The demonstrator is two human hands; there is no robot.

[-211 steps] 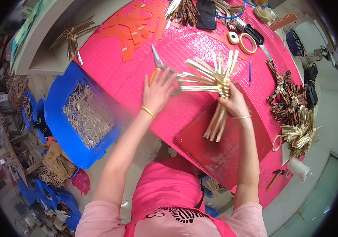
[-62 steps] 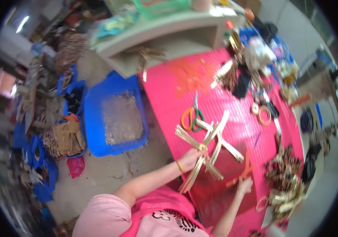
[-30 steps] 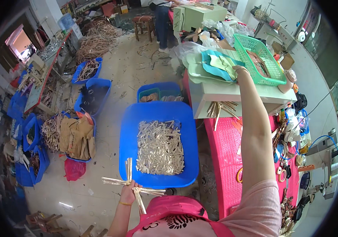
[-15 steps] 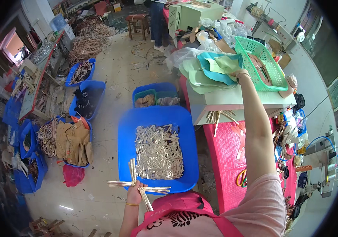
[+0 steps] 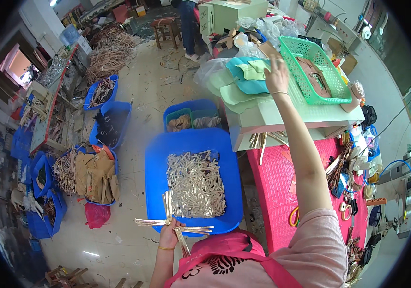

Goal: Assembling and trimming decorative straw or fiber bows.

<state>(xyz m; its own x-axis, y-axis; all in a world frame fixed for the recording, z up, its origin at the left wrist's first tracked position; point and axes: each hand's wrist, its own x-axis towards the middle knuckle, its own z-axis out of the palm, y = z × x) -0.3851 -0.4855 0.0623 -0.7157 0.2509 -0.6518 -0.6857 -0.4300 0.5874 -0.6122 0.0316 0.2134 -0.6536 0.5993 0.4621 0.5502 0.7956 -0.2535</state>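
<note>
On the head camera I have the left hand [image 5: 168,236] low, between six and seven o'clock, its fingers closed around gold strips [image 5: 153,222]. From that fist the strips stick out towards twelve, ten, three and about five o'clock; I cannot tell whether they make one bundle or two. The upper ones overlap the near rim of a blue bin [image 5: 155,168] just below centre, which holds a heap of short gold pieces [image 5: 196,185].

The right hand [image 5: 276,78] reaches out between one and two o'clock, fingers extended and loosely apart, pinching nothing that I can make out. It sits just beside a small pale green sheet [image 5: 255,70] lying on a teal sheet [image 5: 251,85]; whether the fingertips touch anything, I cannot tell. At two o'clock a green basket [image 5: 331,100] stands on a white cabinet [image 5: 316,114], with gold strands [image 5: 264,144] poking from its opening at three.

Towards four o'clock runs a pink table [image 5: 275,201], with an orange loop handle [image 5: 291,217] partly behind my wearer's right arm. I see brown paper [image 5: 95,177] in a tub between eight and nine, a pink bag [image 5: 96,214] below it, and a wooden stool [image 5: 163,21] past eleven, next to another person's legs [image 5: 187,29].
</note>
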